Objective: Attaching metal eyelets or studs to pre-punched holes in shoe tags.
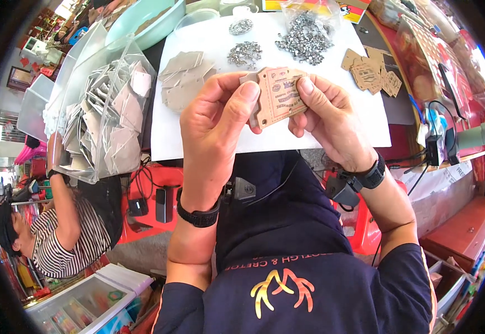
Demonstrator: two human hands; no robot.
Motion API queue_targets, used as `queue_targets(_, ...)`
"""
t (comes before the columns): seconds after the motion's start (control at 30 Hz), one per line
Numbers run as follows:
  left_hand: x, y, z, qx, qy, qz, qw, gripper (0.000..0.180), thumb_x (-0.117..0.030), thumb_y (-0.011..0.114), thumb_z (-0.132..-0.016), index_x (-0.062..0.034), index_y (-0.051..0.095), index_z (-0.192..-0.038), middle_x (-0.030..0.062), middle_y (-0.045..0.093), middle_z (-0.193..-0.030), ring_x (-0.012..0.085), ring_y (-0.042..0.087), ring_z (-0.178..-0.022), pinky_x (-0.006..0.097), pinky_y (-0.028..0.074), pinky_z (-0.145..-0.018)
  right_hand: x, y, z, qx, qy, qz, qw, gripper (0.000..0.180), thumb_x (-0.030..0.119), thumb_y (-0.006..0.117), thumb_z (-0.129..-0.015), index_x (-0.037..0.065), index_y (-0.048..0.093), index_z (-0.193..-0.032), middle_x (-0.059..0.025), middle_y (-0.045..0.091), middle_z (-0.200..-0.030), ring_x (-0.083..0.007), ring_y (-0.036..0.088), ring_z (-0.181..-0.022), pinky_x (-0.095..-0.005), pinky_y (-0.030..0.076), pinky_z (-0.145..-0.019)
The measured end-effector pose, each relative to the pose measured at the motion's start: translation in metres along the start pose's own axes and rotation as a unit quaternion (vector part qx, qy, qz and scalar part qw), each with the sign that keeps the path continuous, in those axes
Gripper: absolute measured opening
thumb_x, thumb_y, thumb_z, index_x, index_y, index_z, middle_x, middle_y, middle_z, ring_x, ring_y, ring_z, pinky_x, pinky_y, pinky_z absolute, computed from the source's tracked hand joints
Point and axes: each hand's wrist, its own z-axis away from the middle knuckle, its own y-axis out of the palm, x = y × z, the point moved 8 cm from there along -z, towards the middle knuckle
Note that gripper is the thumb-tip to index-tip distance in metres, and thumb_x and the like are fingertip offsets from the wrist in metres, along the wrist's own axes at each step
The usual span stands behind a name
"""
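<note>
Two bare hands hold one small brown card (pixel 282 97) up over the table, in the middle. The left hand (pixel 214 119) pinches its left end, and the right hand (pixel 334 114) pinches its right end. The card has printing on it and a few little holes. I cannot tell how many layers are in it.

Three heaps of shiny silver bits (pixel 303 42) lie farther back; there are too many bits to count. The biggest heap is by one clear bag (pixel 323 16). One pile of gray cards (pixel 184 83) is on the left, and one bunch of brown printed cards (pixel 369 72) is on the right. One clear bin (pixel 84 175), full of more gray cards, stands left of the table, near one blue-green bowl (pixel 128 25).

The table has a flat white top (pixel 167 133). Around it the room is crowded. A person in a striped shirt (pixel 73 236) is at the left, and a red-brown chest (pixel 459 234) is at the right.
</note>
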Motion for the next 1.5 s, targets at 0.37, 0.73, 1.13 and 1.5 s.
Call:
queue_targets(0.37,-0.006,0.006,-0.003,0.004,0.024,-0.021,0.999,0.019,-0.013,0.060,-0.096,0.0039,0.061,-0.104,0.0049,0.064,-0.086,0.0075,0.057,-0.070,0.023,0.049,-0.061,0.016,0.001,0.009,-0.084,-0.057,0.093,0.990,0.033,0.026,0.055,-0.100,-0.003,0.062,-0.115,-0.0055,0.067,-0.088,-0.0070,0.059,-0.062,-0.0234,0.053,-0.059)
queue_targets(0.73,0.001,0.003,-0.011,-0.010,0.010,-0.008,1.000,0.021,-0.013,0.063,-0.094,0.0035,0.063,-0.106,0.0054,0.065,-0.088,0.0084,0.058,-0.070,0.024,0.050,-0.061,0.030,0.000,0.010,-0.125,-0.081,0.163,0.975,0.030,0.024,0.060,-0.097,-0.004,0.065,-0.108,-0.0026,0.063,-0.072,-0.0063,0.058,-0.059,-0.0224,0.051,-0.055)
queue_targets(1.13,0.001,0.005,-0.013,-0.011,0.021,-0.009,1.000,0.021,-0.011,0.065,-0.093,0.0033,0.063,-0.108,0.0057,0.066,-0.091,0.0090,0.059,-0.076,0.025,0.050,-0.064,0.031,-0.003,0.007,-0.122,-0.085,0.168,0.974,0.029,0.023,0.060,-0.097,-0.004,0.065,-0.106,-0.0028,0.064,-0.072,-0.0060,0.058,-0.059,-0.0219,0.050,-0.054)
queue_targets(1.5,0.023,0.008,-0.015,-0.027,-0.008,0.023,0.999,0.021,-0.013,0.065,-0.093,0.0012,0.062,-0.109,0.0064,0.066,-0.093,0.0090,0.062,-0.079,0.024,0.054,-0.064,0.022,-0.009,0.002,-0.133,-0.077,0.157,0.976,0.029,0.022,0.059,-0.098,-0.005,0.063,-0.107,-0.0044,0.065,-0.077,-0.0067,0.059,-0.061,-0.0217,0.051,-0.057)
